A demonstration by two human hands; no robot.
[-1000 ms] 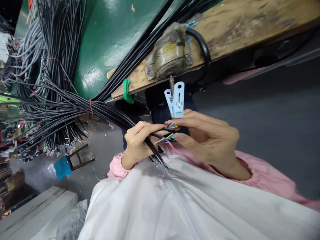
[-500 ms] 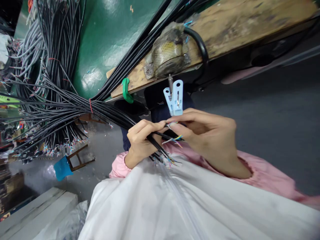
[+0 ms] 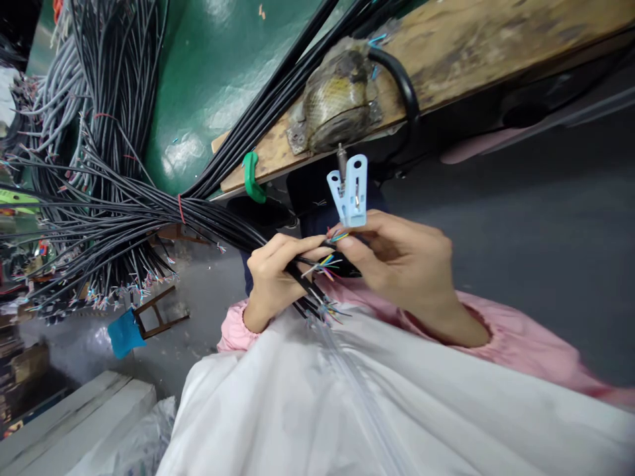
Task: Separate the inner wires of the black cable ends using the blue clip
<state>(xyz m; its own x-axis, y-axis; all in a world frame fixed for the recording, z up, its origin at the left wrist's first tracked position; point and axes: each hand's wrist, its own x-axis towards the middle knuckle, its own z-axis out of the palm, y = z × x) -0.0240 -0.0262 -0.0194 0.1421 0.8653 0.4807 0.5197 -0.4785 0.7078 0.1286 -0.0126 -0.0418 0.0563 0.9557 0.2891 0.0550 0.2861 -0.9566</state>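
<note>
My left hand [image 3: 275,274] is wrapped round several black cables [image 3: 223,225], near their stripped ends. Thin coloured wires [image 3: 327,311] fan out below that hand, over my white apron. One cable end sticks up between my hands, and its coloured wires [image 3: 340,236] lie between the thumb and index finger of my right hand [image 3: 404,264], which is closed in a pinch. Just above those fingertips hangs a light blue clothespin [image 3: 353,192], fixed on the shaft of a small motor wrapped in clear plastic [image 3: 337,99]. Whether the fingers touch the clothespin I cannot tell.
The motor sits on a wooden board [image 3: 456,59] along the green table [image 3: 198,79]. A green clamp-like piece [image 3: 253,177] grips the board's edge. Bundles of black cable [image 3: 114,86] lie at left. A blue-seated stool [image 3: 126,334] and white boxes [image 3: 106,413] stand on the floor.
My right hand has shifted slightly left, towards my left hand. The pinched wires have moved up near the clothespin's lower end, and more of their colours show.
</note>
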